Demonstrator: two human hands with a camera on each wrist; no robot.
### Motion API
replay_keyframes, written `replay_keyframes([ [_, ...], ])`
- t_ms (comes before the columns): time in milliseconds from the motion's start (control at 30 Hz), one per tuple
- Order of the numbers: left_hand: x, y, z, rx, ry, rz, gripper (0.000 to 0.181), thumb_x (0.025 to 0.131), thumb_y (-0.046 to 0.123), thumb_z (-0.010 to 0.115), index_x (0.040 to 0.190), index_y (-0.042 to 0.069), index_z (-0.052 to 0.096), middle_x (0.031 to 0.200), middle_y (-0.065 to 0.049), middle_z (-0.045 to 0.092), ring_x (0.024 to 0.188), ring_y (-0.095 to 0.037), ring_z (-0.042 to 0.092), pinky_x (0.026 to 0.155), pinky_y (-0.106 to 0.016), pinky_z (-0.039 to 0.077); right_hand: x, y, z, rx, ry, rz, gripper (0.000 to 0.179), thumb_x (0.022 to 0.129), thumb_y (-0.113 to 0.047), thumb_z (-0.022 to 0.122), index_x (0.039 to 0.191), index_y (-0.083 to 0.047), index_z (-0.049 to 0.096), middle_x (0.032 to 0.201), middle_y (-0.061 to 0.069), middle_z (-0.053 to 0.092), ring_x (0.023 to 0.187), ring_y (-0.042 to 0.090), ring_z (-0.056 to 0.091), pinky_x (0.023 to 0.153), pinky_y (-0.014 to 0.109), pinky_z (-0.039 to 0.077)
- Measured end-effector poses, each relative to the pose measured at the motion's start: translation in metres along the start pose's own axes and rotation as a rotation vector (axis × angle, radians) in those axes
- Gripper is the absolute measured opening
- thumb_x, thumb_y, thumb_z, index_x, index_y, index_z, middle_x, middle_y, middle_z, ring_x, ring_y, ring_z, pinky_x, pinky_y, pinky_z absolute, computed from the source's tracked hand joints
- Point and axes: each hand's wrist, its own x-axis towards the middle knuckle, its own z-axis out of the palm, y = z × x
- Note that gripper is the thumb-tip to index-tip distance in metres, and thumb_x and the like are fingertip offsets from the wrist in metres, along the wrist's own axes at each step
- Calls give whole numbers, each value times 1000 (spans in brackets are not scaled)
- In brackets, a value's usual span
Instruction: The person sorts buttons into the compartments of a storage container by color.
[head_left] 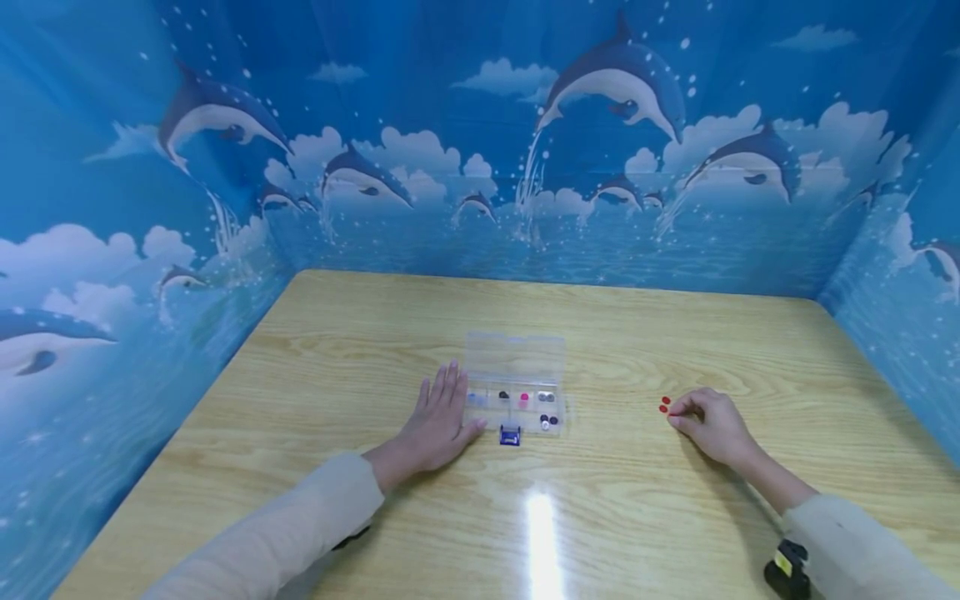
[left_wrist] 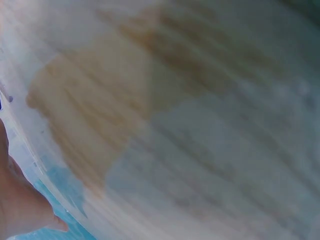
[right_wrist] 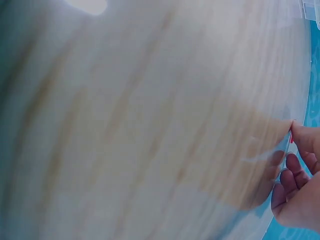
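A clear plastic box point(head_left: 480, 417) with compartments lies on the table, its transparent lid point(head_left: 514, 358) standing open at the back. Small round button-like pieces sit inside: black point(head_left: 504, 395), pink point(head_left: 524, 397), grey point(head_left: 546, 397) and dark ones point(head_left: 553, 421). My left hand point(head_left: 442, 417) rests flat against the box's left side, fingers straight. Off to the right, two red discs point(head_left: 665, 401) lie on the wood. Beside them my right hand point(head_left: 712, 425) pinches another small red disc between thumb and forefinger; the fingertips mostly cover it.
A small dark blue clip-like part point(head_left: 510, 435) is at the box's front edge. The wooden table point(head_left: 360, 333) meets a blue dolphin-print curtain point(head_left: 450, 233) at the back and sides. Light glares off the tabletop in front of the box.
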Motion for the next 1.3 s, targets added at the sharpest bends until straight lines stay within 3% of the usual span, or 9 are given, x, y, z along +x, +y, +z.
replay_keyframes([
  [233, 0, -1, 1, 7, -5, 0, 77, 98, 48, 32, 146, -6, 5, 153, -24, -7, 143, -38, -3, 117, -52, 1, -1, -1, -1, -15, -18, 27, 10, 75, -1, 73, 72, -7, 64, 75, 4, 61, 71, 1, 48, 65, 23, 42],
  [500, 1, -3, 3, 12, -2, 4, 77, 98, 47, 32, 146, -6, 5, 153, -24, -7, 143, -39, -3, 116, -52, 1, 0, -4, -7, -39, -93, 137, 5, 81, -7, 68, 78, -3, 67, 83, 11, 62, 78, 18, 55, 68, 27, 44],
  [800, 2, -2, 3, 22, -12, -8, 77, 98, 49, 31, 147, -4, 3, 153, -21, -8, 143, -37, -4, 117, -51, 0, -1, -3, -9, -15, -123, 222, 13, 86, -13, 65, 84, 0, 68, 89, 15, 62, 82, 23, 56, 68, 28, 45],
  [1167, 1, -2, 3, 8, -10, -6, 77, 98, 48, 31, 146, -4, 3, 153, -22, -8, 143, -37, -4, 116, -51, 0, -2, -9, -14, 30, -120, 274, 16, 87, -16, 63, 88, 0, 69, 94, 16, 66, 82, 12, 56, 67, 20, 44],
  [1300, 0, -1, 3, 7, -9, -8, 77, 98, 49, 31, 147, -4, 3, 153, -22, -8, 143, -36, -5, 116, -51, 0, 0, -11, -14, 41, -73, 260, 17, 86, -16, 65, 88, 0, 69, 91, 16, 68, 76, -4, 50, 67, 19, 43],
])
